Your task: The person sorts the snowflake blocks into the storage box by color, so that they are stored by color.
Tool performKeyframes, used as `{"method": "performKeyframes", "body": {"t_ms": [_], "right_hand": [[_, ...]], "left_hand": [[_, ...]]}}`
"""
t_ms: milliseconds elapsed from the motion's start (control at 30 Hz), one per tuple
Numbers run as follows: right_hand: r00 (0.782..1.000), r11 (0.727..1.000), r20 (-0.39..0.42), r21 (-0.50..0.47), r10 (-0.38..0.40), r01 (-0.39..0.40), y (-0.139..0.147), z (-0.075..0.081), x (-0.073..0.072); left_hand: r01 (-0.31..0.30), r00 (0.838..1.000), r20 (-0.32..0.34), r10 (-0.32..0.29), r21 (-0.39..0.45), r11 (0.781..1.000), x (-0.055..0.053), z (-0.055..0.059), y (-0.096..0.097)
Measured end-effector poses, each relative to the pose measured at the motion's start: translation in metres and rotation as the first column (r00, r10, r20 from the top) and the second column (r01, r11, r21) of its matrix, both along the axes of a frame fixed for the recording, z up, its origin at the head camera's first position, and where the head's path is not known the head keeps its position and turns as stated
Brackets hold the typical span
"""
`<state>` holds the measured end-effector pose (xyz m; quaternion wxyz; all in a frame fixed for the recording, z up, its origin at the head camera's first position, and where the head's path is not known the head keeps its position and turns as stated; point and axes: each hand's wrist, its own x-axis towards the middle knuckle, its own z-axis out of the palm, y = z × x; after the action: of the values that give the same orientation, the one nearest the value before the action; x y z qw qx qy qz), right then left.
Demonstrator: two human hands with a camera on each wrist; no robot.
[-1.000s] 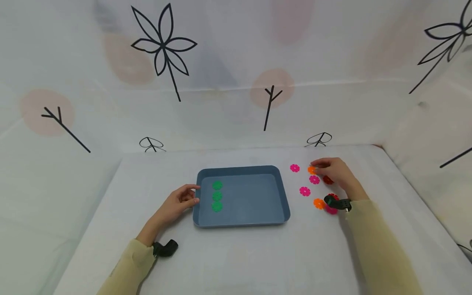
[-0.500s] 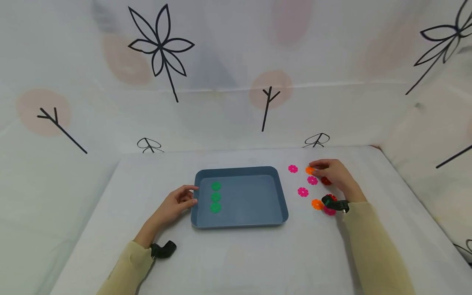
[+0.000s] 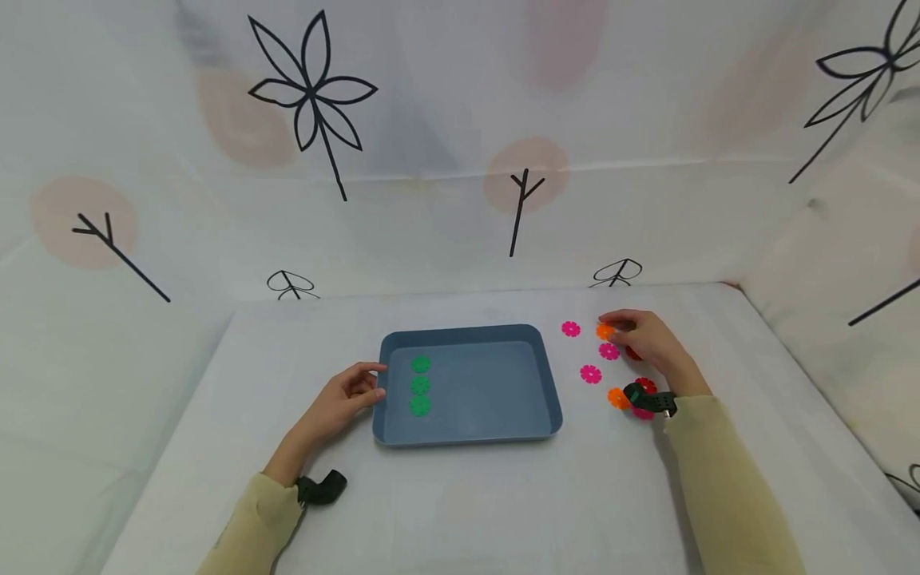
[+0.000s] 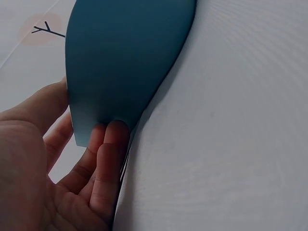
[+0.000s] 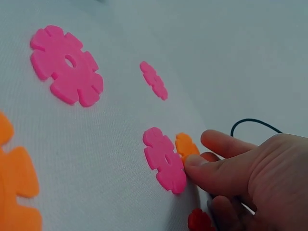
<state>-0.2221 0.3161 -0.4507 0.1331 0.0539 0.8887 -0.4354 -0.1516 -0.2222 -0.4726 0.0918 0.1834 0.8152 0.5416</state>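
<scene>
In the head view, my left hand (image 3: 350,393) holds the left edge of a blue-grey tray (image 3: 496,391); the left wrist view shows its fingertips against the tray's outer wall (image 4: 125,53). A column of three green flower-shaped discs (image 3: 420,385) lies inside the tray. At the back right, my right hand (image 3: 647,339) pinches an orange flower-shaped disc (image 3: 604,331), its thumb on the disc's edge in the right wrist view. A pink flower-shaped disc (image 5: 165,160) lies right beside that thumb. Part of a red disc (image 3: 632,353) shows under the right hand.
Two more pink discs, one far (image 3: 571,329) and one nearer (image 3: 591,374), lie between tray and hand. Below the right wrist are another orange disc (image 3: 618,398), a red disc (image 3: 646,385) and a pink one (image 3: 643,413). White cloth (image 3: 474,511) covers the table.
The view has shifted slightly. My right hand stays at the orange disc with only a small movement of its fingers, and the left hand stays at the tray's edge.
</scene>
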Motion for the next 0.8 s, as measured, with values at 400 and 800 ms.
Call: {"method": "performKeyframes", "body": {"t_ms": [400,800], "right_hand": [[0.999,0.999,0.015,0.023,0.028,-0.029,-0.0032,0.0030,0.0013],[0.999,0.999,0.007,-0.007,0.050,-0.050,-0.0005,0.0032,0.0015]], "left_hand": [[-0.022,1.000,0.012,0.022,-0.011,1.000,0.0008,0.0010,0.0002],[-0.030,1.000,0.002,0.030,-0.009,1.000,0.0017,0.0002,0.0003]]}}
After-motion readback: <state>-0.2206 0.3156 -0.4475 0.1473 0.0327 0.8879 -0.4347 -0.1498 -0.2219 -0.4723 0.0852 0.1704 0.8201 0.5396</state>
